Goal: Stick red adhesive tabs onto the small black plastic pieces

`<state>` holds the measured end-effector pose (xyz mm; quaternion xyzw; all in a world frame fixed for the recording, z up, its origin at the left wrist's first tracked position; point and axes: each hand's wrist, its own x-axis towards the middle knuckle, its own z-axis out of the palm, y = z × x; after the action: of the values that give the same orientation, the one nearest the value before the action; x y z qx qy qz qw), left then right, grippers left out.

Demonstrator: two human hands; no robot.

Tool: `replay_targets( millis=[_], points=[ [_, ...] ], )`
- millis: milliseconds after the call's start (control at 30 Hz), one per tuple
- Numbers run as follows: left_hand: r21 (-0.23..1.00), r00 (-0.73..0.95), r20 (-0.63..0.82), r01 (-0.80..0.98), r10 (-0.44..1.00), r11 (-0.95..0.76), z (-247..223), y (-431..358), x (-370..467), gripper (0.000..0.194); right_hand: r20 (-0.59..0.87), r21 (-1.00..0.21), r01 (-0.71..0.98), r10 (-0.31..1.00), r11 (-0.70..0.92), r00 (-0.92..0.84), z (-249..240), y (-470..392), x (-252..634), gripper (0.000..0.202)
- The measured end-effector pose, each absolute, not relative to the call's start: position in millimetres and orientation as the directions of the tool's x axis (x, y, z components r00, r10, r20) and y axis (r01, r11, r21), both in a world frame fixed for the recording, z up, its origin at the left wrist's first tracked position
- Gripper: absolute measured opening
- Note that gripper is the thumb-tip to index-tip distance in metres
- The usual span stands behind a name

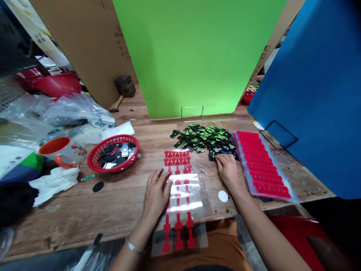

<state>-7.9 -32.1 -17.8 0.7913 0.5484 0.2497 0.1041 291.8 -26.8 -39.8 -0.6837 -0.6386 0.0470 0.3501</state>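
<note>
My left hand [156,192] lies on a clear plastic sheet [201,210], its fingers stretched out and slightly bent over the left side. Rows of red T-shaped stickers [178,203] are on this sheet, packed closely at the far end and in threes nearer me. The sheet's near end hangs over the table edge. At the front right of a heap of small dark pieces [204,137], my right hand [228,169] has thumb and fingertips closed on a small black piece [214,153]. The heap's pieces are flat and shiny, with green reflections.
To the right lies a stack of sheets with red stickers [262,165]. At left stand a red basket [93,163] of dark and metallic pieces and an orange-lined mug [63,150]. Green [197,56] and blue [310,94] boards rise behind. A white disc [223,196] lies near my right forearm.
</note>
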Motion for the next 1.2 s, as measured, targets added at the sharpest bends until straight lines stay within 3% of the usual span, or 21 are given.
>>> replay_targets(
  millis=[200,367,767,1200],
  points=[
    [0.454,0.257,0.273,0.815,0.927,-0.360,-16.6,-33.9,-6.9,0.030,0.428,-0.658,0.752,0.839,0.034,0.337,-38.5,-27.3,293.0,0.025],
    [0.466,0.248,0.273,0.812,0.930,-0.353,-16.2,-35.6,-5.9,0.030,0.383,-0.711,0.703,0.854,0.029,0.351,-41.7,-26.1,291.7,0.023],
    [0.463,0.249,0.259,0.816,0.933,-0.346,-16.0,-34.3,-6.4,0.030,0.326,-0.737,0.675,0.889,0.027,0.321,-39.5,-26.5,290.0,0.021],
    [0.433,0.272,0.293,0.818,0.917,-0.380,-18.6,-33.5,-7.3,0.029,0.329,-0.686,0.724,0.919,0.072,0.219,-39.7,-28.1,288.1,0.014]
  ],
)
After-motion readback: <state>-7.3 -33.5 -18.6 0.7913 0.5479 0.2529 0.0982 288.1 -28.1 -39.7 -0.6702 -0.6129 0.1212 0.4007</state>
